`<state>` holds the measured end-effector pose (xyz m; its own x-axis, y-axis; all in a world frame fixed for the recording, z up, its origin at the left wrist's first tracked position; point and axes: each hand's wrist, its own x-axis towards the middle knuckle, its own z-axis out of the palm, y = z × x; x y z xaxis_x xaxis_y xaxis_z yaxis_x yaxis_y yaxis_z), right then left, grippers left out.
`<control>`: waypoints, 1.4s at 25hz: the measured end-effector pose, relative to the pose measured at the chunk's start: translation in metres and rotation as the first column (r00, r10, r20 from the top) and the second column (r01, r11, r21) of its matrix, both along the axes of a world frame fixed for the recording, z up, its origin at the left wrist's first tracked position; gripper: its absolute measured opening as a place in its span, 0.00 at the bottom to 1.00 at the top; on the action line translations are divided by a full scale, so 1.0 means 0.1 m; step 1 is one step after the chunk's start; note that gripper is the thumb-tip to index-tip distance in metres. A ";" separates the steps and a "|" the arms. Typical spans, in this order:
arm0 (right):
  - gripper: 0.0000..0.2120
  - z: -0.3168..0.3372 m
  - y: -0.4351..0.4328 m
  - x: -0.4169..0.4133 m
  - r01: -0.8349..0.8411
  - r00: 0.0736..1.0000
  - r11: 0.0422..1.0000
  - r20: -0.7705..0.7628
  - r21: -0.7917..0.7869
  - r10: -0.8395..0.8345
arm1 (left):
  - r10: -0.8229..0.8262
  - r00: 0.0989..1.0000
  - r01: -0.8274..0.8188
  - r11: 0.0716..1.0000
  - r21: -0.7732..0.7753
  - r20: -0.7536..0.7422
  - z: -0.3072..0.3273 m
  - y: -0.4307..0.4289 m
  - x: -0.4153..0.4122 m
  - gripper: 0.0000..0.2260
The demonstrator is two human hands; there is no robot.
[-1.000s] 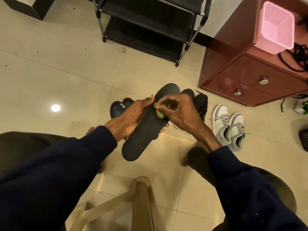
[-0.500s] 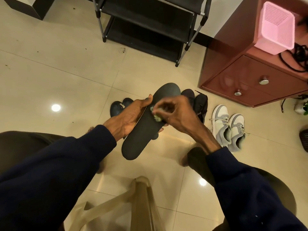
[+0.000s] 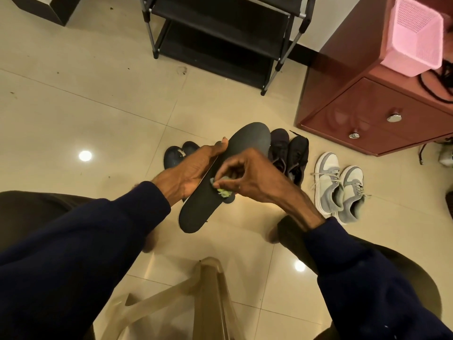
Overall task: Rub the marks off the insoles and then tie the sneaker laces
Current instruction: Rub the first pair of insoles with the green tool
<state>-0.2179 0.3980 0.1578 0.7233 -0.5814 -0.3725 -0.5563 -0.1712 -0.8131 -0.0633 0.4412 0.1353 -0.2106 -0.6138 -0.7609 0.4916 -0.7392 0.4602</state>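
One insole [image 3: 196, 212] is in view, held in the air over the tiled floor [image 3: 73, 106] near the middle of the frame. It is long, dark grey and matte. Its rounded toe end points to one o'clock and its heel end to seven o'clock. Any marks on it are too faint to make out.

Both hands are on it. The left hand [image 3: 188, 173] grips its nine o'clock edge, with the thumb lying along the top face and the fingers curled underneath. The right hand [image 3: 250, 177] pinches a single small grey and yellow-green wad [image 3: 221, 191] and presses it onto the middle of the insole.

Six shoes stand on the floor, in three pairs:
- Two grey-and-white sneakers [image 3: 326, 177] sit at three o'clock from the insole, with their pale laces loose.
- Two black shoes [image 3: 297, 153] stand just beside the toe end, at two o'clock.
- Two dark blue shoes [image 3: 176, 154] peek out at ten o'clock, partly behind the left hand.

At twelve o'clock is one black shoe rack [image 3: 220, 33]. At two o'clock is one red cabinet [image 3: 367, 114] with two metal knobs and one pink basket [image 3: 414, 35] on top. One translucent plastic chair [image 3: 208, 290] is at six o'clock.
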 end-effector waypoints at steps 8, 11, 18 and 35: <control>0.05 -0.12 -0.20 -0.07 0.409 0.913 0.837 0.151 -0.365 -0.380 | 0.002 0.996 0.003 0.999 0.050 -0.090 0.04 0.01 -0.03 0.24; 0.04 0.00 -0.07 -0.01 -0.058 0.997 0.998 -0.058 -0.002 0.057 | 0.032 0.998 -0.031 0.999 -0.024 0.050 0.05 0.00 0.00 0.27; 0.07 -0.19 -0.33 -0.23 0.488 0.867 0.722 0.175 -0.490 -0.468 | -0.061 0.990 0.059 0.998 -0.019 -0.124 -0.07 -0.01 0.08 0.32; 0.04 -0.13 -0.33 -0.28 0.075 0.992 0.994 -0.096 -0.081 -0.083 | -0.021 0.994 0.019 0.999 -0.028 -0.103 -0.18 0.00 0.13 0.25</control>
